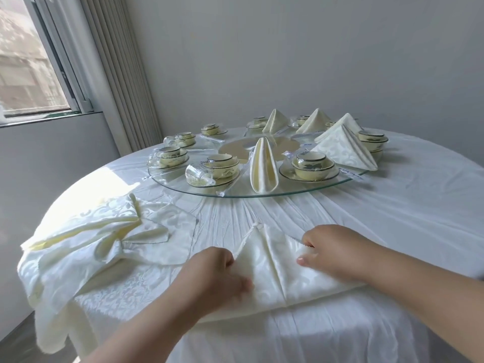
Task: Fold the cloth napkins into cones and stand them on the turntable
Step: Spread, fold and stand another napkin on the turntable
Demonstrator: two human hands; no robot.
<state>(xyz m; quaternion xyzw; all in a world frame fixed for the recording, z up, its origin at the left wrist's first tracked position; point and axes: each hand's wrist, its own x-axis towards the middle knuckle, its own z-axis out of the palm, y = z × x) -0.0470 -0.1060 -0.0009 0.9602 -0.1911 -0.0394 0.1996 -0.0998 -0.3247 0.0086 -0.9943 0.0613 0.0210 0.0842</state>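
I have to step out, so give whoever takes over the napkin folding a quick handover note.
Left hand and right hand both grip the half-folded napkin at the near table edge.
Done: four folded napkins stand on the glass turntable, nearest one in front.
Left: finish this fold, stand it, then work through the unfolded pile on the left.

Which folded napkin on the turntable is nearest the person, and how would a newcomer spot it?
Start at the round glass turntable in the middle of the table. On its near edge, between two wrapped bowl sets, stands a narrow cream napkin. Unlike the three wide tent-shaped napkins at the far right, it is slim and rounded, with a dark slit down its front.
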